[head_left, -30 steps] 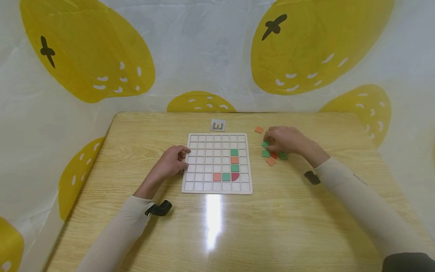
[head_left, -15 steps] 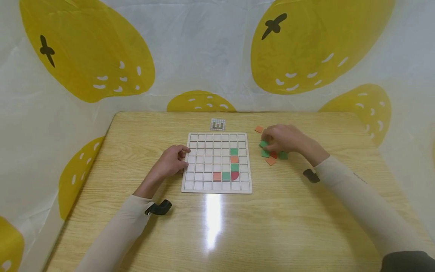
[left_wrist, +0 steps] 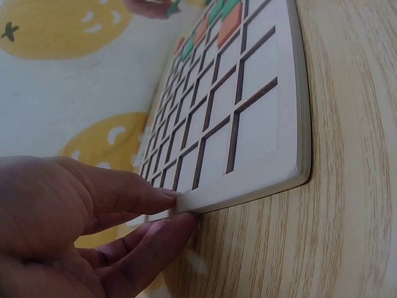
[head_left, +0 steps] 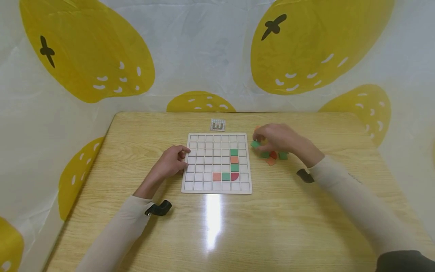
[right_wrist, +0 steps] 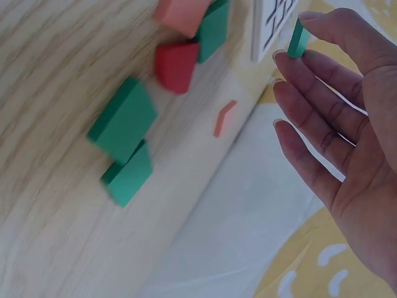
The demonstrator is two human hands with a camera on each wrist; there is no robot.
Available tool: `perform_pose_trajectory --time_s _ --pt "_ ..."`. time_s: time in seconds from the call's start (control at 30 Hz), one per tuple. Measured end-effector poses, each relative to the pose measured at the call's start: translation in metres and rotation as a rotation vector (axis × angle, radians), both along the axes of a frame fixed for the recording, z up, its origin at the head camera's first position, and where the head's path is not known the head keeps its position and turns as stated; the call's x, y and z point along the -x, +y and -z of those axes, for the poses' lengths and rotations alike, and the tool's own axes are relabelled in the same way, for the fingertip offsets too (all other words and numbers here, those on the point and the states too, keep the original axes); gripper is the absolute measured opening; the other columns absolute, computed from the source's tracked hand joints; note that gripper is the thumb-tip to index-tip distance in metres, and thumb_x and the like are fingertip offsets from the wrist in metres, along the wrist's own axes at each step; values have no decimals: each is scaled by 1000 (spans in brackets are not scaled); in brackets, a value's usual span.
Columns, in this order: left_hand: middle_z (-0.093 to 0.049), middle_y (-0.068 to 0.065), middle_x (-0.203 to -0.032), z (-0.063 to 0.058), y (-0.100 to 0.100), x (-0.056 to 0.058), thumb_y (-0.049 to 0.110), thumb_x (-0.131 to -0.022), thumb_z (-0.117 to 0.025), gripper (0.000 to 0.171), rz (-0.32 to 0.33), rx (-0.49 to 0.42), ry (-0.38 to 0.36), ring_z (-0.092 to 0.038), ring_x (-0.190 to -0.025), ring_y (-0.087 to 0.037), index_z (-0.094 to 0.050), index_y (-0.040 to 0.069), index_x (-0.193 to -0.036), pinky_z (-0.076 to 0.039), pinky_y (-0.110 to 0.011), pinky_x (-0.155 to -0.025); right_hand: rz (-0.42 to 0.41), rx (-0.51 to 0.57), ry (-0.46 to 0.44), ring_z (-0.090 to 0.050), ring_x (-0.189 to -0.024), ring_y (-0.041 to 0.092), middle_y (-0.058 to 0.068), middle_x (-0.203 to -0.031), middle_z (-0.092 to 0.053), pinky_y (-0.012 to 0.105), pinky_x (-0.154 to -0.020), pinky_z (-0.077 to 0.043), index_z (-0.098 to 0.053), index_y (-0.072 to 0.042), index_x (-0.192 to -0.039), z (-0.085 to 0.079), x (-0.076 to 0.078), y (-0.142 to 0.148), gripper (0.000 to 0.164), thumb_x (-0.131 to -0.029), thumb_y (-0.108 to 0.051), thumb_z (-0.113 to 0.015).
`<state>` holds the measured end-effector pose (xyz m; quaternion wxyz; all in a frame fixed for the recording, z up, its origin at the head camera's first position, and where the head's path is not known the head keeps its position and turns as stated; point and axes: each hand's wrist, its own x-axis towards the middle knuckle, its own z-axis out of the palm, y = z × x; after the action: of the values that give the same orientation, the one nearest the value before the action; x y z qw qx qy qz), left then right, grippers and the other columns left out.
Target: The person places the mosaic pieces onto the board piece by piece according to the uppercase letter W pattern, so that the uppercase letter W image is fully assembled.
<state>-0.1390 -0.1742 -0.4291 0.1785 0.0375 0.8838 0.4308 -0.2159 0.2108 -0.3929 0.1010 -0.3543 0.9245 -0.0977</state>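
Observation:
My right hand [head_left: 280, 138] pinches a green square tile [right_wrist: 298, 40] between thumb and index finger, just off the board's right edge. In the right wrist view its other fingers [right_wrist: 310, 124] extend free. A white grid board [head_left: 204, 146] lies flat on the table. On it, green, orange and red tiles form an L along the right and lower part, with a red quarter-round tile [head_left: 235, 176] at the corner. My left hand [head_left: 170, 162] touches the board's left edge with thumb and finger; the left wrist view shows the fingertips [left_wrist: 164, 195] on the rim.
Loose tiles lie right of the board: a red quarter-round piece [head_left: 273, 155], a green tile [head_left: 283, 155], an orange tile [head_left: 270, 161] and others. A small pattern card [head_left: 218, 124] sits behind the board. A lemon-print sheet [head_left: 204, 56] hangs beyond the table [head_left: 289, 219].
My right hand has moved left with the green tile, out of the loose tiles and closer to the board. The left hand and the tiles on the board look unchanged.

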Motion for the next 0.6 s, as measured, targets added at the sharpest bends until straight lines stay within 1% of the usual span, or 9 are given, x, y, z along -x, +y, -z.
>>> perform_pose_trajectory --time_s 0.27,0.43,0.6 --pt "-51 -18 -107 1 0 0 -8 -87 -69 47 -2 -1 3 -53 -86 -26 -60 -1 -132 -54 -29 -60 -65 39 24 -67 -88 18 -5 -94 -71 37 -71 -54 -73 -19 -104 -7 -6 -15 22 -87 -31 -79" --pt "-51 -18 -108 2 0 0 -8 -87 -69 47 -3 3 8 -53 -87 -26 -60 0 -132 -54 -30 -60 -76 54 -2 -67 -90 19 -6 -95 -71 37 -73 -54 -73 -19 -105 -9 -10 -23 25 -85 -30 -81" --pt "-51 -18 -107 2 -1 0 -8 -87 -69 47 -1 6 11 -53 -87 -26 -60 -1 -132 -54 -30 -60 -106 89 -25 -68 -90 19 -6 -96 -72 37 -74 -54 -73 -19 -105 -11 -13 -30 23 -85 -26 -81"
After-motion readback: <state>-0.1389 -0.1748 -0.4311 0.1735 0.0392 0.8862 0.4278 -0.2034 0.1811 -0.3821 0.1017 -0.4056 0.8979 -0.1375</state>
